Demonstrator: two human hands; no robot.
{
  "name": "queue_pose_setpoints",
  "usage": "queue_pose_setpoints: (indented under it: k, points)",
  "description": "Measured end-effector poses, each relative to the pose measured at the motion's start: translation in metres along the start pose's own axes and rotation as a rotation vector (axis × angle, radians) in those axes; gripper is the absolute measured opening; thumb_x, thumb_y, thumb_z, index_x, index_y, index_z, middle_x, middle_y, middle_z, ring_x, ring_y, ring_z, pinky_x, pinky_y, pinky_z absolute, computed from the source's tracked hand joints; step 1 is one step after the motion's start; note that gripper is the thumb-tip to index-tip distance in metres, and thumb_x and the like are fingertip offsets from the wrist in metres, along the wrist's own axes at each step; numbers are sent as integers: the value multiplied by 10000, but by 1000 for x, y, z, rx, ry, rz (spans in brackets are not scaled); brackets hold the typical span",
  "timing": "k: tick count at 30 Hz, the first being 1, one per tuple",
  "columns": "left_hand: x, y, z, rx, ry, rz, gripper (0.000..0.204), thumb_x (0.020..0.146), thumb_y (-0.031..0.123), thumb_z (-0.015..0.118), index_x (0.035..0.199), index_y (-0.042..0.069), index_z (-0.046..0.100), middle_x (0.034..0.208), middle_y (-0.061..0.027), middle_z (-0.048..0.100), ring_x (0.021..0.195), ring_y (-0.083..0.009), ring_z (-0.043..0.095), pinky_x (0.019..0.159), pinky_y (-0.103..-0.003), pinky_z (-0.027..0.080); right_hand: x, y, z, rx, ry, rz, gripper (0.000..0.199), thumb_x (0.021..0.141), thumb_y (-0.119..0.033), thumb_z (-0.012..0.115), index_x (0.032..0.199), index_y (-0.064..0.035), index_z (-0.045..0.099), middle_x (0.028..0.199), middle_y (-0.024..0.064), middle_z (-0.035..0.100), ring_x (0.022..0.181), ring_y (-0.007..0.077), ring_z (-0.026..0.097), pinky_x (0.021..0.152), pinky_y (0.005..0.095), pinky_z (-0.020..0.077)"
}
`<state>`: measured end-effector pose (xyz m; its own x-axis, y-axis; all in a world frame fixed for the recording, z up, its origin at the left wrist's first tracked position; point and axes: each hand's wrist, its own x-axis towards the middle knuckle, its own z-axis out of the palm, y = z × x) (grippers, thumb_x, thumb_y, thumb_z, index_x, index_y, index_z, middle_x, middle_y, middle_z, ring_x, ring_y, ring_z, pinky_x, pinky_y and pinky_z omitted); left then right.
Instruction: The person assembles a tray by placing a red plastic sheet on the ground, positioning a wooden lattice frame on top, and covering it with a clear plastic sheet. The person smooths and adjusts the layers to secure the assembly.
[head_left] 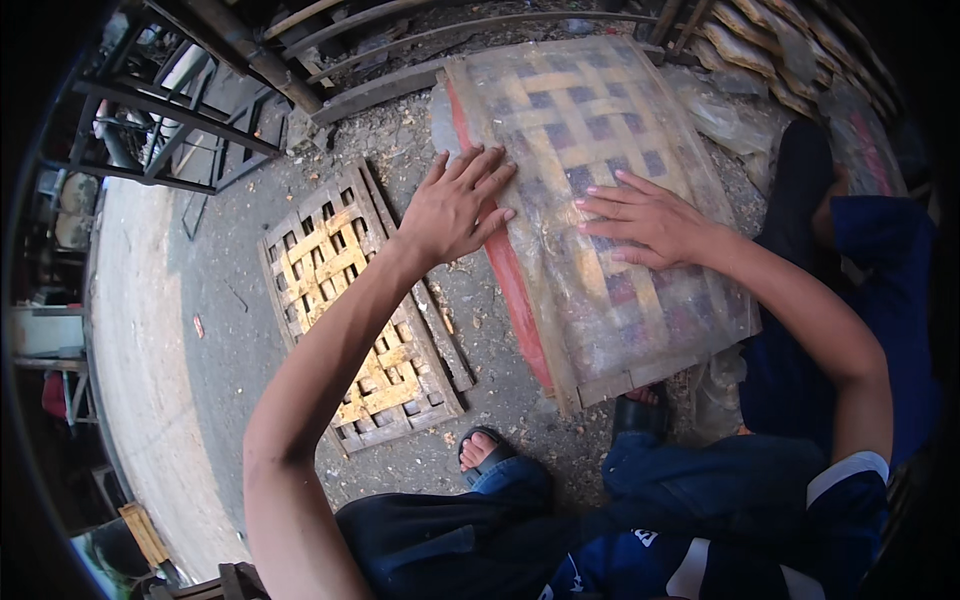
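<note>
In front of me lies a large panel of woven slats covered by a cloudy clear plastic sheet. A red strip runs along the panel's left side. My left hand rests with spread fingers at that left edge, over the red strip. Flat on the plastic, near the panel's middle, lies my right hand, its fingers stretched out. Neither hand grips anything. To the left on the ground is a second woven panel in a wooden frame, uncovered and yellowish, partly hidden by my left forearm.
A dark metal frame stands at the far left. Wooden rails run along the back. Stacked panels and crumpled plastic are at the far right. Another person in dark blue clothing is close on my right.
</note>
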<state>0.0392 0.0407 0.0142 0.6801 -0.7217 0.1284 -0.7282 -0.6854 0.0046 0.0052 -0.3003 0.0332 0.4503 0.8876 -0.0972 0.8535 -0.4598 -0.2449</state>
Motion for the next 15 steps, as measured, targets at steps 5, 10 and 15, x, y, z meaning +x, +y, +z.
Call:
queue_pose_setpoints:
  k: [5,10,15]
  points:
    - [19,4,0,-8,-9,13,612,1045,526,392,1549,178,408,1616,-107,360,1503,-333,310,1250,-533,212,-98,145,-1,-136,446,1141,578,1039,-465,484,1474,-85,505,1564,206,426,1422,382,432,1192,464,317]
    - [17,4,1,-35,-18,-11,611,1041,513,405,1550,176,407,1622,-106,352,1509,-338,300,1248,-531,218,-150,167,-26,62,436,1220,583,1040,-460,492,1450,-46,507,1511,230,481,1376,406,477,1143,433,380]
    - [9,1,-4,-66,-13,-15,602,1041,495,407,1544,166,416,1610,-122,370,1501,-350,312,1238,-521,245,-85,91,-4,-122,414,704,493,1044,-339,514,1462,-77,493,1559,183,434,1426,348,426,1199,471,313]
